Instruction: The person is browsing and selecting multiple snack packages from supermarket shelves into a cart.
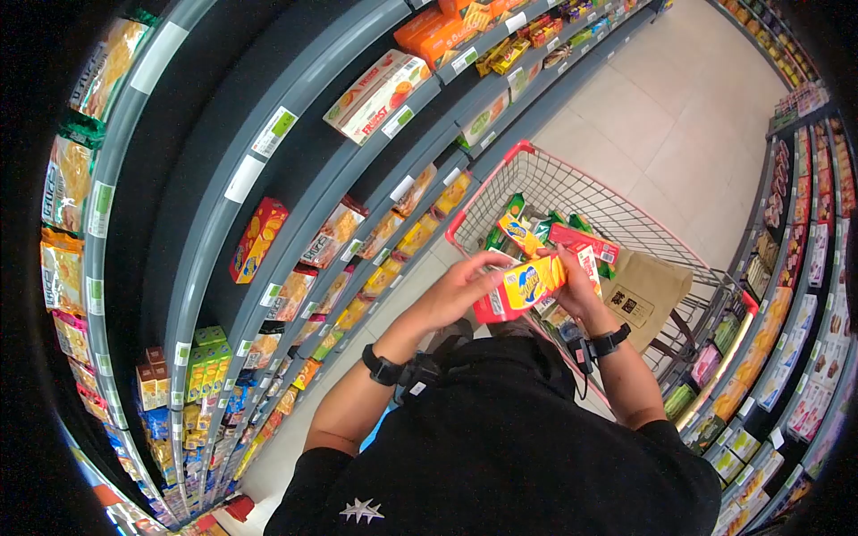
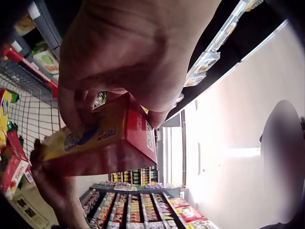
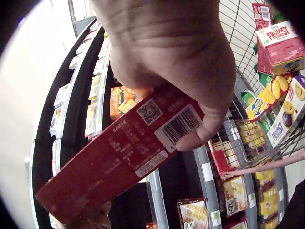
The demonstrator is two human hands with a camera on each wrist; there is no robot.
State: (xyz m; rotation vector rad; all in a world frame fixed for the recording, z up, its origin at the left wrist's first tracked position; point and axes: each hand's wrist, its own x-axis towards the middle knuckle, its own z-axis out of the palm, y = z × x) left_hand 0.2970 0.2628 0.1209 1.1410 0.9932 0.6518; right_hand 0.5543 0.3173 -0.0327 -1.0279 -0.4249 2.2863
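Both hands hold one red-and-yellow biscuit box (image 1: 529, 284) in front of the body, over the near end of the shopping cart (image 1: 617, 192). My left hand (image 1: 458, 293) grips its left end, thumb on top. At the other end my right hand (image 1: 583, 284) grips the box. In the left wrist view the left fingers curl over the yellow printed face of the box (image 2: 102, 129). The right wrist view shows the red side of the box (image 3: 119, 152), with the right thumb beside a barcode.
Inside the cart lie another yellow biscuit box (image 1: 518, 234), a red box (image 1: 585, 241), green packs and a brown paper bag (image 1: 648, 290). Shelves with packaged snacks line both sides; a red box (image 1: 259, 239) and a Fruast box (image 1: 377, 96) stand on the left shelves.
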